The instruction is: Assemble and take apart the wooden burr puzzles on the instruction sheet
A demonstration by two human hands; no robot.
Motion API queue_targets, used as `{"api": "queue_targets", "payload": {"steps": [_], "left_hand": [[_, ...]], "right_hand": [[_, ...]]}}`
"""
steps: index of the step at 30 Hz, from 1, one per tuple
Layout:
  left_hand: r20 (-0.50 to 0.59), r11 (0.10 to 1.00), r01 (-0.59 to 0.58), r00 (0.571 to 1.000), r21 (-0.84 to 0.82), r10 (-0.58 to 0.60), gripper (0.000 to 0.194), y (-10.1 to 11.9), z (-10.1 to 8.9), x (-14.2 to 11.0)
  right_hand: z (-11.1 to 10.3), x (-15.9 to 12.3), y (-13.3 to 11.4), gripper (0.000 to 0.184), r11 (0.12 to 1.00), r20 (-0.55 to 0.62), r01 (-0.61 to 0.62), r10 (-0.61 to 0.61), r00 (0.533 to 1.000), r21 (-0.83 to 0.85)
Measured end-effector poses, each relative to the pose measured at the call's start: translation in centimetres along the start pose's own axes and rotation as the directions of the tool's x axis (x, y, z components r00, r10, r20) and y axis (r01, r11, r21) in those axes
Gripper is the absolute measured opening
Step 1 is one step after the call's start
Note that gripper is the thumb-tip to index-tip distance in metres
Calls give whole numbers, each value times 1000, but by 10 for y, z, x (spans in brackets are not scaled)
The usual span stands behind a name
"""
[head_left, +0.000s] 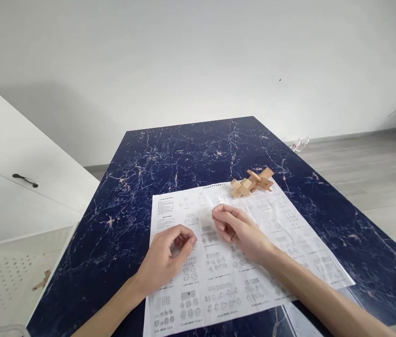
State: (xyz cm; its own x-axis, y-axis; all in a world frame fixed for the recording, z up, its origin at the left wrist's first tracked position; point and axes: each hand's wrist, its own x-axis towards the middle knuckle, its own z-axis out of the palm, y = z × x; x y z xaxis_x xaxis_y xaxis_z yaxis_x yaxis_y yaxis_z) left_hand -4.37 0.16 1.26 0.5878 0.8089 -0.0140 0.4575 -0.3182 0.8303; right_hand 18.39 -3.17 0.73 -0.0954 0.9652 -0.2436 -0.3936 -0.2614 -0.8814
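A wooden interlocking puzzle (252, 182) lies on the far edge of a white printed instruction sheet (219, 281), which is spread over a dark blue marbled table (184, 150). My left hand (166, 257) rests on the sheet's left part with its fingers curled loosely inward, and nothing shows in them. On the sheet's middle my right hand (240, 229) rests with bent fingers held together, and nothing shows in it either. Both hands are apart from the puzzle; the right one is nearer to it.
A white cabinet with a dark handle (25, 179) stands at the left. Below it is a white perforated tray (4, 276) holding a small wooden piece (41, 281). Grey floor and a white wall lie beyond the table.
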Motion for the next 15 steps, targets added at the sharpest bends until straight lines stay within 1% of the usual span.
{"api": "queue_targets", "payload": {"steps": [4,15], "left_hand": [[6,1000,10,1000,6,-10,22,2,-1,0],[6,1000,-18,1000,-25,18,24,2,-2,-1]], "right_hand": [[0,-1,0,40,1000,11,2,-2,1000,-13],[1,-1,-2,32,1000,-10,-14,14,1000,-3]]}}
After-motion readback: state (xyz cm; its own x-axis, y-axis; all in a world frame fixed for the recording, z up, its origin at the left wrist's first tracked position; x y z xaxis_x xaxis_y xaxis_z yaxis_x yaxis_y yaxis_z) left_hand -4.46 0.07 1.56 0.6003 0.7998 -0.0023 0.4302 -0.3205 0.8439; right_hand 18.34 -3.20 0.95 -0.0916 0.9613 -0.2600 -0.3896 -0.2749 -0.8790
